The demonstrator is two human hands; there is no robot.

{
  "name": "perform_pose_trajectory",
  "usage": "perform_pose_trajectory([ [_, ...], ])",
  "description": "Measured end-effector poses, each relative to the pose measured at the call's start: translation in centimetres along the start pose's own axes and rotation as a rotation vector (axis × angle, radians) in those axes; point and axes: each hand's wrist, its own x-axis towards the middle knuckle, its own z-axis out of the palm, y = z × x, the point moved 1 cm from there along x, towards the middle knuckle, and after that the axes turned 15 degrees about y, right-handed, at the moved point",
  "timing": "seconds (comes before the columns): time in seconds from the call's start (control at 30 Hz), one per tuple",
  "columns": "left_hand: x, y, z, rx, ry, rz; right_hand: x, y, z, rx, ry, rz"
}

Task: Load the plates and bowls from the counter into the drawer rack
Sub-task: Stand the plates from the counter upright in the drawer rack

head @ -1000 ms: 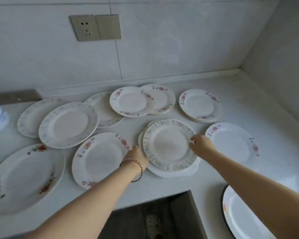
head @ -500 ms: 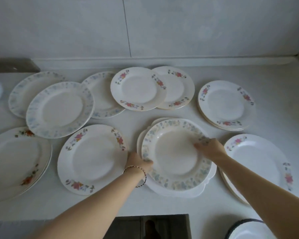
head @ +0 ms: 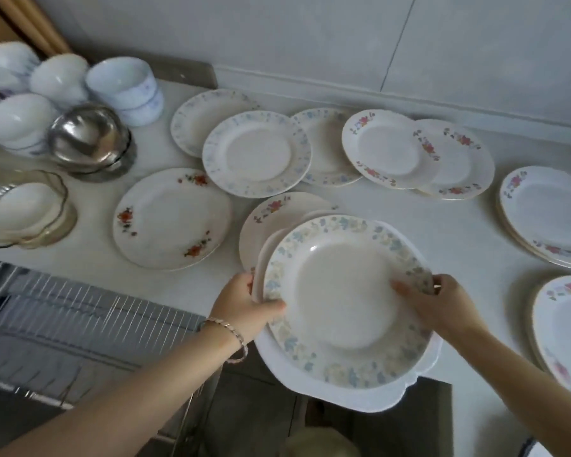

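Left hand (head: 244,305) and right hand (head: 442,305) fingers clamped on opposite rims of plate stack (head: 343,298), stack overhanging near counter (head: 442,232) edge; wire drawer rack (head: 80,308) near-left.

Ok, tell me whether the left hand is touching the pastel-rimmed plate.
Touching. The head view shows the left hand gripping the left edge of the pastel-rimmed plate, its thumb lying over the rim.

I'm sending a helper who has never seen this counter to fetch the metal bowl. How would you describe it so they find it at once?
Start at the counter's far left end, where the white bowls cluster by the wall. The metal bowl sits upside down at that cluster's near edge, left of the plates. It is the only shiny silver piece; everything around it is white ceramic or clear glass.
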Motion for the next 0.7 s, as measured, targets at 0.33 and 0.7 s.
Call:
perform_pose_trajectory([
  [0.33,1.7,-16.5,-21.6,0.080,0.043,-0.114,-20.3,-8.8,16.7,0.078,-0.196,0.032],
  [0.7,7.5,-31.0,-30.3,0.305,-0.063,-0.273,-30.6,-8.8,32.8,0.005,-0.362,0.199],
])
